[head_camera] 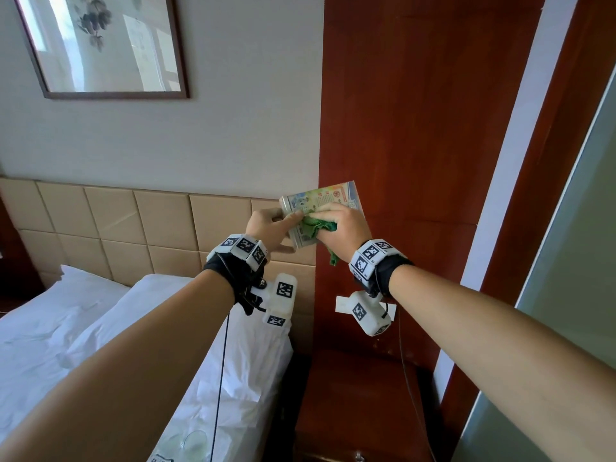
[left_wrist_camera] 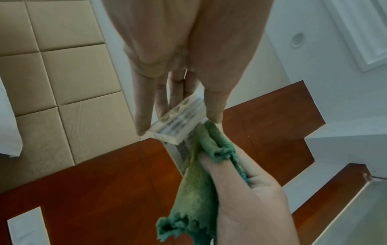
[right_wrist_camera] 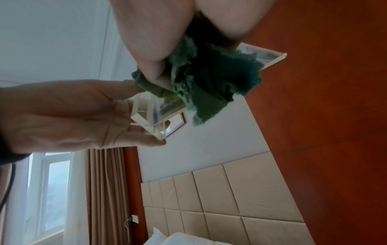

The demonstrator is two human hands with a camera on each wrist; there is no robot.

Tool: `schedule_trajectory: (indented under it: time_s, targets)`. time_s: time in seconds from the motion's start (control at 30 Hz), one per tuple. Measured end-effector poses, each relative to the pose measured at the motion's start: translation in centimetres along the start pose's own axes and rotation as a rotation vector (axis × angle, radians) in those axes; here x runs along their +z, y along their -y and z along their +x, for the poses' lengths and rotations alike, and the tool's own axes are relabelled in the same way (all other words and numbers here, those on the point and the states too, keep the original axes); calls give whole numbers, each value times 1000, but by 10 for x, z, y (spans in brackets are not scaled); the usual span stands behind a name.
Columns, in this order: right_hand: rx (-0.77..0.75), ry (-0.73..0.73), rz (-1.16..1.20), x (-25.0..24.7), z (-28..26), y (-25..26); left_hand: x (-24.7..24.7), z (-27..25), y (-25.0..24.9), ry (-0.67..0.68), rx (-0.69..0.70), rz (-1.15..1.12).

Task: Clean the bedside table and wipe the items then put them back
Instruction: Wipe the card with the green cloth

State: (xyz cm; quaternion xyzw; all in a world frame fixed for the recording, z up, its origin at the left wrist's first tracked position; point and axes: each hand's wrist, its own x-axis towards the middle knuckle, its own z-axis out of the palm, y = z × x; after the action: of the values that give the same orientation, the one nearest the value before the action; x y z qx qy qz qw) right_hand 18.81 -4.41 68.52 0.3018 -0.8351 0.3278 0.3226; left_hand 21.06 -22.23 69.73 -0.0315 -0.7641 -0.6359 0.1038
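I hold a clear acrylic sign stand [head_camera: 328, 195] with a colourful printed card in it, raised at chest height in front of the wood wall panel. My left hand [head_camera: 270, 226] pinches its left edge, thumb on the front and fingers behind; in the left wrist view the left hand [left_wrist_camera: 180, 122] grips the stand's folded base [left_wrist_camera: 178, 132]. My right hand [head_camera: 343, 225] grips a bunched green cloth [head_camera: 315, 225] and presses it on the card's face. In the right wrist view the cloth [right_wrist_camera: 215, 79] covers most of the stand [right_wrist_camera: 146, 114]. The bedside table [head_camera: 353, 395] is below, dark red wood.
A bed with white pillows [head_camera: 100, 328] and a tan padded headboard [head_camera: 133, 228] lies to the left. A drinking glass [head_camera: 195, 443] rests on the bed's near corner. A framed picture [head_camera: 106, 45] hangs above. A frosted glass partition [head_camera: 566, 261] bounds the right.
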Motion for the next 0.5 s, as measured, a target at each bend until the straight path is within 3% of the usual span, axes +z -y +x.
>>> schedule_trajectory:
  time_s: [0.1,0.3,0.37,0.5]
  targets:
    - [75,-90,-66,-5,2,-7,0,-1,-1,19,-5,0]
    - [429,-318,-106,-15,18,-22,9,-5,1,47,-4,44]
    - [415,-302,-68,-13,21,-22,12,-5,2,46,-7,35]
    - [244,-142,1,-3,19,-16,16,-4,4,32,19,71]
